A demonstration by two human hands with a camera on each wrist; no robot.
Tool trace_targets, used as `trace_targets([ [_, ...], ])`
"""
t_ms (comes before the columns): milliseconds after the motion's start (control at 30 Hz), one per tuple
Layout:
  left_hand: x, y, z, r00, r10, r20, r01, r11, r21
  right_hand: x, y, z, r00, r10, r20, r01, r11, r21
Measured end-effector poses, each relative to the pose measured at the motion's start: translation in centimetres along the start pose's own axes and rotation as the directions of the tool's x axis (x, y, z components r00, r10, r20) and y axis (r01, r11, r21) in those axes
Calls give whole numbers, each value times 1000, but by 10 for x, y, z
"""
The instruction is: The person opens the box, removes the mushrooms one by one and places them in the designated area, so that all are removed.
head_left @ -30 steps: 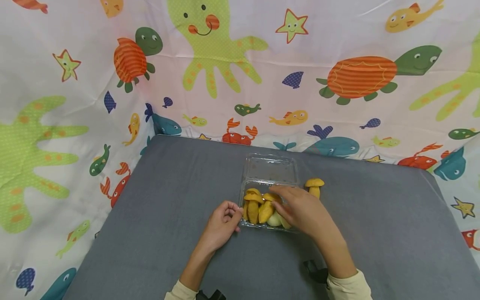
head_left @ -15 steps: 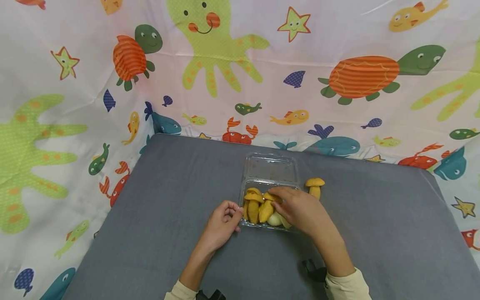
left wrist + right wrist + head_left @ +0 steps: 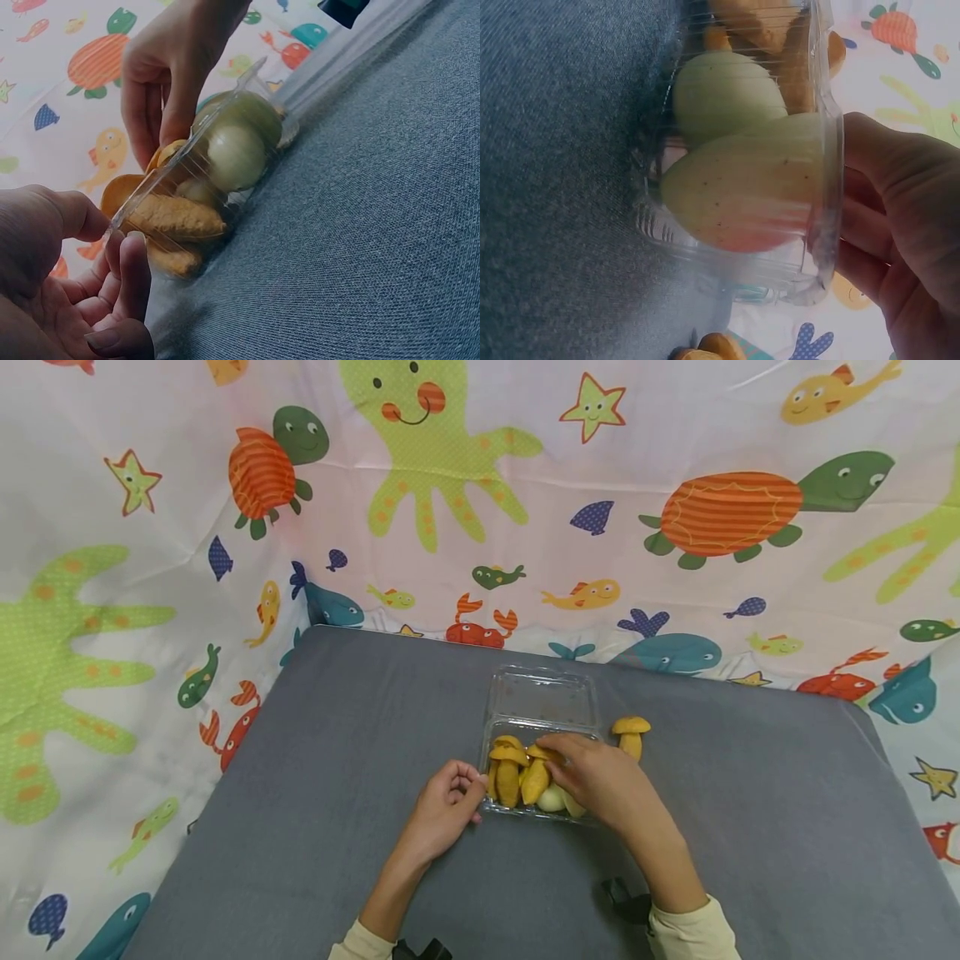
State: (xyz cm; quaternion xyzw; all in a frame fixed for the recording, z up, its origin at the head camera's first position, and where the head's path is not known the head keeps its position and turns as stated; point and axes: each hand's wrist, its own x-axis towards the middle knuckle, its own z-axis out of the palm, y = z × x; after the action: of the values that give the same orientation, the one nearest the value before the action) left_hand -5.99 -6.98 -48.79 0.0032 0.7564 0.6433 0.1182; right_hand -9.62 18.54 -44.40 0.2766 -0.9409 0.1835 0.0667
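A hinged clear plastic container (image 3: pixel 542 695) stands on the table with its lid laid back. At its left rim my left hand (image 3: pixel 446 802) pinches the plastic edge between thumb and forefinger. Several yellow mushrooms (image 3: pixel 507 783) fill the container's left and middle. My right hand (image 3: pixel 609 781) reaches down into it, and its thumb and fingers pinch a mushroom cap (image 3: pixel 171 152), partly hidden. Beneath that hand lie a pale green round thing (image 3: pixel 724 94) and a larger greenish fruit-like one (image 3: pixel 739 187) with a reddish tinge and dark specks.
Just right of the container, one more yellow mushroom (image 3: pixel 632 739) lies on the grey cloth-covered table (image 3: pixel 360 718). A white curtain (image 3: pixel 525 468) printed with sea animals hangs behind and to the left.
My right hand stays in the container, shifting only slightly, and the mushroom under its fingers moves a little. The left hand keeps its place at the rim.
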Motion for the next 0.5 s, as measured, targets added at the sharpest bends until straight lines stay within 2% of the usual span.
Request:
trace_targets([
  [233,0,-1,1,1000,-4,0,4,1000,13,0,1,2,997,-34,-71,34,999,-7],
  [500,0,-2,0,1000,-8,3,8,1000,9,2,2,-3,982,-86,-166,89,996,7],
])
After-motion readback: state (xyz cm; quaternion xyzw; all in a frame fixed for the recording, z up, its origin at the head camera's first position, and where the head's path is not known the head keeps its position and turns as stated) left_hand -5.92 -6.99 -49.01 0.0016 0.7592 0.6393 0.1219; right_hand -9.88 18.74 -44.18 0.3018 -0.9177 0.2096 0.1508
